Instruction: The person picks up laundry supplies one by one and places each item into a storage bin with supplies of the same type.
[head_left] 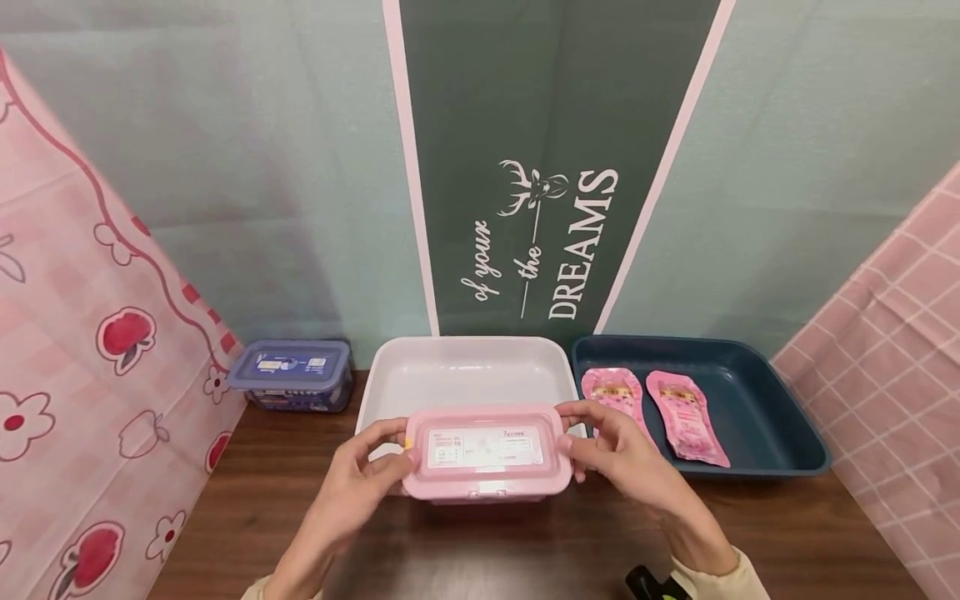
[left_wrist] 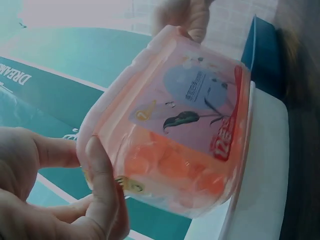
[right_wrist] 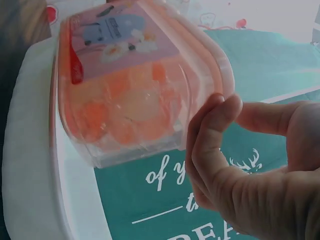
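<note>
"What do you get at your end, starting from the left?"

"On my head feed, a blue lidded tub [head_left: 291, 379] sits on the worktop [head_left: 255, 500], near the pale green backdrop [head_left: 247, 208]. Next I see the left hand [head_left: 362, 479], its grip pinching the left end of a pink-lidded plastic box [head_left: 486, 450]."

"Where exactly is that box?"

"Between both hands, lid facing my head camera, hiding part of the near rim of a white tray [head_left: 468, 367]. I can't tell whether the two touch. My wrist feeds show orange rounded pieces [left_wrist: 170, 165] through the clear wall, next to a printed label [left_wrist: 195, 95]."

"And the other grip?"

"The right hand [head_left: 630, 450] pinches the box's right end between thumb and fingers."

"Further right?"

"Two pink pouches [head_left: 686, 421] lie side by side in a dark blue tray [head_left: 772, 425], just beside the white one."
</note>
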